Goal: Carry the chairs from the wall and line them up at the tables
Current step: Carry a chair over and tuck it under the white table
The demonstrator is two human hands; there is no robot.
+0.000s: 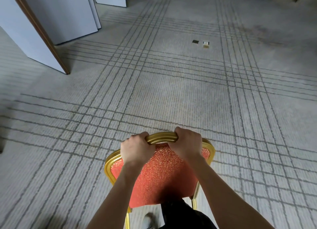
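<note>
Got both grips curled tight round the gold top rail (pixel 162 137) of the chair (pixel 163 177), left grip (pixel 137 149) and right grip (pixel 187 143) close together near the middle. I reckon that keeps the weight balanced so it doesn't swing into my legs. The chair's right in front of me over the carpet (pixel 171 91), well apart from the cloth-draped desks (pixel 60 14) at the far left. The seat and feet are hidden by my arms and the frame edge, so I can't tell if the legs are off the floor. The small squares (pixel 205 44) ahead might be floor sockets, too tiny to say.
</note>
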